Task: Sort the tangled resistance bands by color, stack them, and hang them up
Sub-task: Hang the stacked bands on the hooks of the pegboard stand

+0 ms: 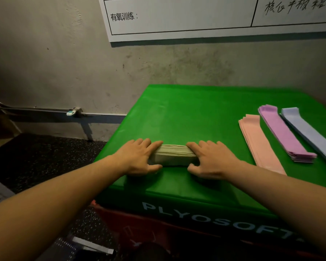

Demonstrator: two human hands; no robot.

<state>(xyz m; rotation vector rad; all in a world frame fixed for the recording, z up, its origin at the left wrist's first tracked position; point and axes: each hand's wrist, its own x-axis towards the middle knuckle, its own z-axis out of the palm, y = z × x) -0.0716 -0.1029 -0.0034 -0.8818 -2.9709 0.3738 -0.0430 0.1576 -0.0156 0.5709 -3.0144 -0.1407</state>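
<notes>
Grey concrete wall (pixel 55 59) rises behind a green foam box (pixel 196 113), which serves as the surface for the bands; white lettering runs along the box's front face. A white chart (pixel 177 17) with printed and handwritten characters hangs on the wall above the box. Left of the box lies dark speckled floor (pixel 45 157), with a metal rail (pixel 36 109) low on the wall.

Near the box's front edge, left of its middle, sits a pale olive stack (pixel 174 154) of bands, lying crosswise. The left hand (pixel 137 157) presses against the stack's left end, fingers over the top and thumb along the near side. The right hand (pixel 211 157) mirrors it at the stack's right end. Each grip is closed around its end of the stack, squeezing it from both sides. How much of the stack is hidden beneath the palms is hard to judge.

Well to the right of the olive stack lie three more stacks, laid out flat and angled from the box's back toward its front right. The pink stack (pixel 260 142) is closest to the right hand, the purple stack (pixel 284 132) lies just beyond it, and the blue stack (pixel 309 132) is farthest right, running off the picture's edge.
</notes>
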